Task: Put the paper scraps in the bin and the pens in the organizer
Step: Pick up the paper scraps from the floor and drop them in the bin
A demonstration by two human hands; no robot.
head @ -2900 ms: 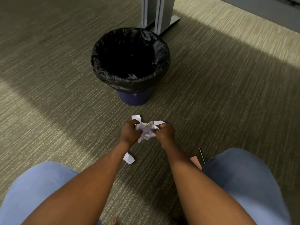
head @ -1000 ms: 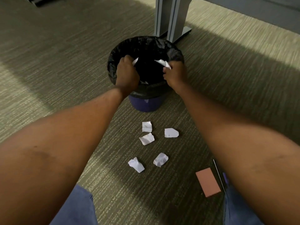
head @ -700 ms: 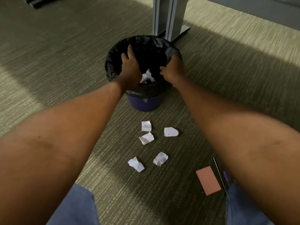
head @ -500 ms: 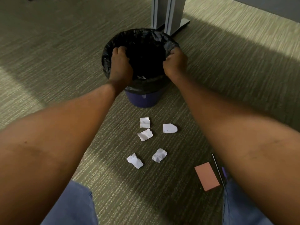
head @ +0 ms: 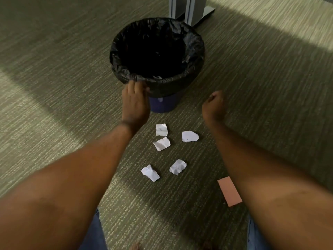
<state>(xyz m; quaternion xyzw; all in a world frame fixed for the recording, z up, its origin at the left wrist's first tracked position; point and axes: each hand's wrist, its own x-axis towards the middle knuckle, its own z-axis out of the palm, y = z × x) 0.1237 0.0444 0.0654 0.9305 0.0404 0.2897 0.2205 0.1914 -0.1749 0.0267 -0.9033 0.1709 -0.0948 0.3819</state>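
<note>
Green-grey carpet runs under a bin (head: 157, 56) lined with a black bag, with a scrap of white paper just visible inside. Her left hand (head: 135, 103) lies flat and empty, fingers together, fingertips touching the bag's near rim, while the right hand (head: 213, 107) hangs curled and empty beside the bin. Five paper scraps (head: 161, 143) lie on the carpet between the forearms, a pink block (head: 229, 192) near the right arm.

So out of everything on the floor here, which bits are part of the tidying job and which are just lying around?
Part of the job:
- five paper scraps on the carpet
- bin with black liner, some paper inside
- left hand and right hand, both empty

Just lying about:
- pink block
- grey desk leg

No pens or organizer show.
</note>
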